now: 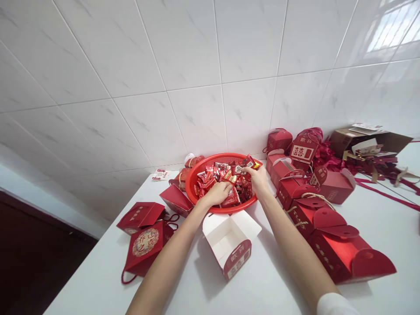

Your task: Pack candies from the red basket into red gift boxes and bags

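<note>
Pinching a few wrapped sweets [248, 165] between thumb and fingers, the right hand [257, 179] sits just above the far rim of a round red plastic basket [187, 186]. The basket stands on a white counter [210, 291] near the tiled wall [164, 57], heaped with red and gold packets. The left hand [215, 194] lies palm-down on that heap, its fingers loosely together and dipping in; whether it grips anything is impossible to tell.

Just in front of the basket sits an open white box [228, 240] with a red printed end, its flaps spread. To the left lie red gift boxes [144, 240] with cord handles, one bearing a round gold emblem. To the right, more red gift boxes [331, 240] crowd the counter in a loose row, some closed, some open. Farther back, tangled red ribbon [323, 159] trails beside a brown cardboard carton [370, 142].
</note>
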Motion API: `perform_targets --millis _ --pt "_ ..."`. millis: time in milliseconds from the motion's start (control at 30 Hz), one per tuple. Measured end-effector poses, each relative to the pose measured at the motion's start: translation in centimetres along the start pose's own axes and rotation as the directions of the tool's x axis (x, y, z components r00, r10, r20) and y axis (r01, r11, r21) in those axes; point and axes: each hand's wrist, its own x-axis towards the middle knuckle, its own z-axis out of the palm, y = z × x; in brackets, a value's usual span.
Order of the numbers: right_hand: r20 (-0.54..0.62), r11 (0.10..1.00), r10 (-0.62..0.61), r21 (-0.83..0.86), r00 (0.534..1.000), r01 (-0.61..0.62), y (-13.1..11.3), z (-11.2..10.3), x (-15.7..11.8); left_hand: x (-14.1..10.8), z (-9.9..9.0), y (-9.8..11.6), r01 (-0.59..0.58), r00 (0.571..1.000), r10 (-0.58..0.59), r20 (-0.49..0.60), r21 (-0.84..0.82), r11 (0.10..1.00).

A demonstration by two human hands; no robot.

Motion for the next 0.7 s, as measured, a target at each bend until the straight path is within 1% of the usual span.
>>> perform_targets --millis 100,167,267,367,433,500,567,600,633,700 --pt "-0.003 1.0 0.015 0.001 1.0 -0.015 0.0 0.04 -0.01 -0.04 -0.2 0.19 0.031 0.995 -0.034 -0.095 -0.033 0.999" --pt "-0.009 1.0 0.018 -0.005 1.0 -0.018 -0.03 0.07 -0.01 -0.05 -0.33 0.23 0.04 0.99 -0.047 -0.13 -0.052 0.998" --pt "-0.016 1.0 0.006 -0.006 1.0 -0.006 -0.09 0.12 0.0 -0.03 -0.41 0.12 0.037 0.989 -0.045 -0.143 -0.063 0.997" --pt "0.003 1.0 -0.001 -0.001 1.0 0.001 -0.12 0.13 0.01 -0.01 -0.36 -0.06 0.037 0.987 -0.052 -0.15 -0.104 0.994" --pt "0.012 1.0 -0.001 -0.004 1.0 0.001 -0.12 0.11 -0.01 -0.05 -0.33 -0.06 0.04 0.988 -0.064 -0.139 -0.167 0.985" --pt "0.011 1.0 0.0 -0.009 1.0 0.0 -0.12 0.09 -0.04 -0.13 -0.33 0.07 0.049 0.994 -0.07 -0.086 -0.226 0.973" --pt "0.01 1.0 0.0 -0.007 1.0 0.0 -0.12 0.07 -0.04 -0.23 -0.36 0.23 0.058 0.998 -0.065 -0.021 -0.245 0.968" --pt "0.006 1.0 0.0 -0.003 1.0 0.0 -0.12 0.06 -0.03 -0.27 -0.38 0.27 0.061 0.998 -0.066 -0.012 -0.24 0.969" --pt "0.001 1.0 0.003 0.001 1.0 -0.003 -0.13 0.06 -0.02 -0.31 -0.42 0.27 0.061 0.997 -0.07 -0.03 -0.231 0.971" --pt "-0.018 1.0 0.005 -0.002 1.0 -0.005 -0.15 0.05 0.03 -0.36 -0.52 0.11 0.047 0.987 -0.08 -0.137 -0.232 0.972"
